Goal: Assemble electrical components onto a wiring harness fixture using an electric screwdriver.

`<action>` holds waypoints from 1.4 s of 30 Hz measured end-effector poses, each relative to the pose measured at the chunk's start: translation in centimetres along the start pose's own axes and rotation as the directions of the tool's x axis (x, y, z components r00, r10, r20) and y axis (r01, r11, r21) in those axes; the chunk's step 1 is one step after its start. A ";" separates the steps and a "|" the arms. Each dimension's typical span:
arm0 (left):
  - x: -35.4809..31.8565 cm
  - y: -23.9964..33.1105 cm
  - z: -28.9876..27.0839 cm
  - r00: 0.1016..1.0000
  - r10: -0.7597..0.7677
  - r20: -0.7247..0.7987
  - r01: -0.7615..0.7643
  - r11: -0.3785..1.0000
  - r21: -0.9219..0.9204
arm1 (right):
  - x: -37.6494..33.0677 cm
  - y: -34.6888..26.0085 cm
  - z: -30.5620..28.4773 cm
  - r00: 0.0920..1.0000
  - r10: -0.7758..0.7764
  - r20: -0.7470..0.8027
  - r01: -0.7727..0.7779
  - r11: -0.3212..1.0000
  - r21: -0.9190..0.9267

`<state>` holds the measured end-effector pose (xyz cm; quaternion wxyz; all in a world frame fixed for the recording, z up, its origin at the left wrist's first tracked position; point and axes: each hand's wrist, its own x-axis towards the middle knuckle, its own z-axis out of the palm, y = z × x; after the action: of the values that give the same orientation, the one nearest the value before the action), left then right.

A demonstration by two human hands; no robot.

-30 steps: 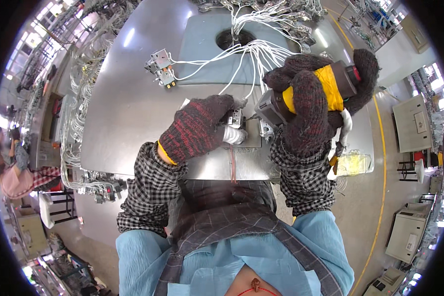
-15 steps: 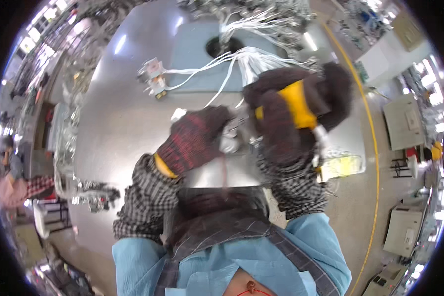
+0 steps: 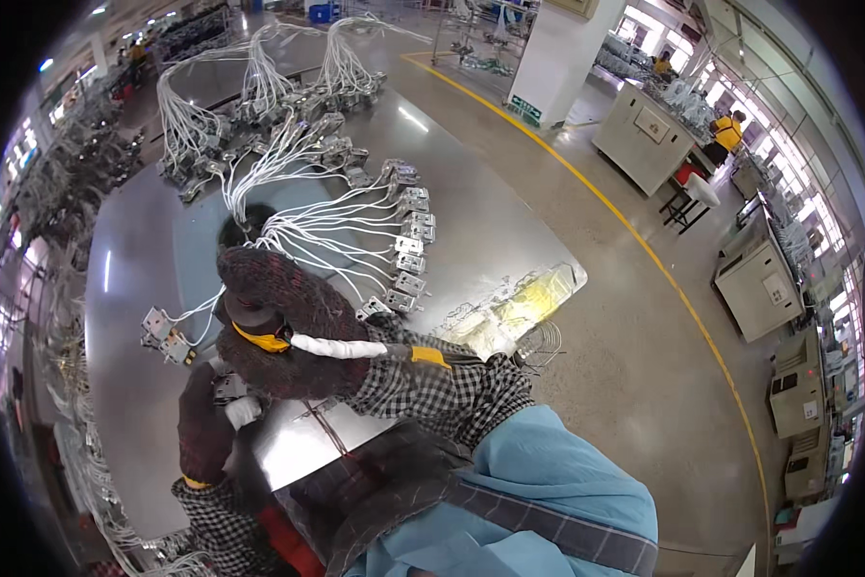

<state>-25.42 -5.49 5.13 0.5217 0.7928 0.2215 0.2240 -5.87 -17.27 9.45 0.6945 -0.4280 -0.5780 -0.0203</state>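
Both my hands wear dark knitted gloves and are close together over the near part of a metal table (image 3: 129, 288). My left hand (image 3: 204, 423) is closed round a small metal part (image 3: 228, 388), mostly hidden by the gloves. Something white-wrapped (image 3: 243, 412), perhaps a taped fingertip, shows beside it. My right hand (image 3: 278, 322) is curled round a hand tool with a white-wrapped handle (image 3: 336, 346); its working end is hidden. White wires run from a dark round hole (image 3: 245, 223) to metal socket-like parts (image 3: 410, 245) fanned out on the right. Two similar parts (image 3: 166, 337) lie at the left.
A clear plastic bag with yellow contents (image 3: 528, 303) lies on the table's right edge. More wired bundles (image 3: 259, 82) stand at the far side. A yellow floor line (image 3: 634, 226) curves past. Grey cabinets (image 3: 644, 139) and a stool (image 3: 692, 197) are at the right, near a person in yellow (image 3: 727, 133).
The view has swung right, so the table and hands appear further left and more of the floor shows. My hands stay close together at the part; the tool is still in my right hand.
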 end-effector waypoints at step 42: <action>3.9 0.3 -0.9 0.872 0.384 -0.303 -0.036 0.668 0.743 | -0.9 1.7 -1.5 0.990 0.137 -0.018 -0.134 0.983 0.128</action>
<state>-22.77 -2.68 6.18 0.0770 0.8818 0.3059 0.3506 -4.08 -17.53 7.84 0.7279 -0.4210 -0.5382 0.0579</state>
